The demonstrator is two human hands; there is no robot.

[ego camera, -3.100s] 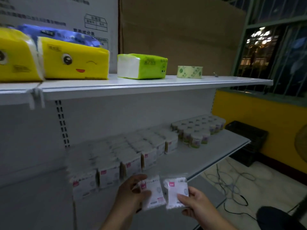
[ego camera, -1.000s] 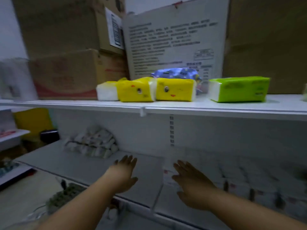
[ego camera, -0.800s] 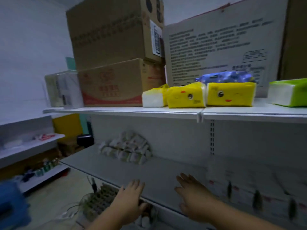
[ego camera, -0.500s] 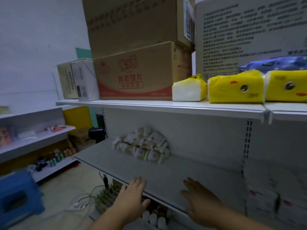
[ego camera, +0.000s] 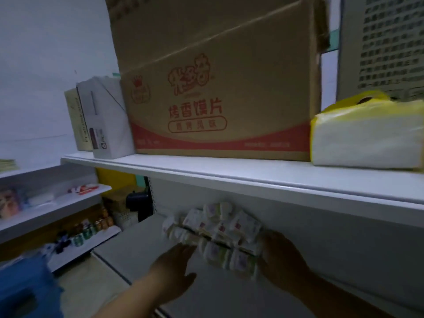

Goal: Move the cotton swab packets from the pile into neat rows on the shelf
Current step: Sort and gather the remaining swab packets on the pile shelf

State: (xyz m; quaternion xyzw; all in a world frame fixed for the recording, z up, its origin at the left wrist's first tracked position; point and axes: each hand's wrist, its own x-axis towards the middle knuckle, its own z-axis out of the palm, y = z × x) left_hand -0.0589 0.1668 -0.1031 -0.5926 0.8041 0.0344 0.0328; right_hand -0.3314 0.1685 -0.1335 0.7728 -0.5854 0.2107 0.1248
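Observation:
A loose pile of white cotton swab packets [ego camera: 218, 235] with pink and green print lies at the back of the grey lower shelf [ego camera: 137, 251]. My left hand [ego camera: 172, 269] reaches toward the pile's left front, fingers straight, its fingertips at the nearest packets. On the pile's right side is my right hand [ego camera: 282, 260], fingers extended against the packets there. Neither hand plainly grips a packet. The picture is blurred by motion.
The white upper shelf [ego camera: 229, 173] overhangs the pile, carrying a large brown carton [ego camera: 218, 99], white boxes [ego camera: 103, 115] and a yellow tissue pack [ego camera: 367, 134]. Side shelves with small bottles [ego camera: 91, 228] stand to the left; a blue stool [ego camera: 25, 290] is at lower left.
The view has swung left from the neat rows to the pile. Both hands, which hovered over the bare shelf, have reached forward to either side of the pile.

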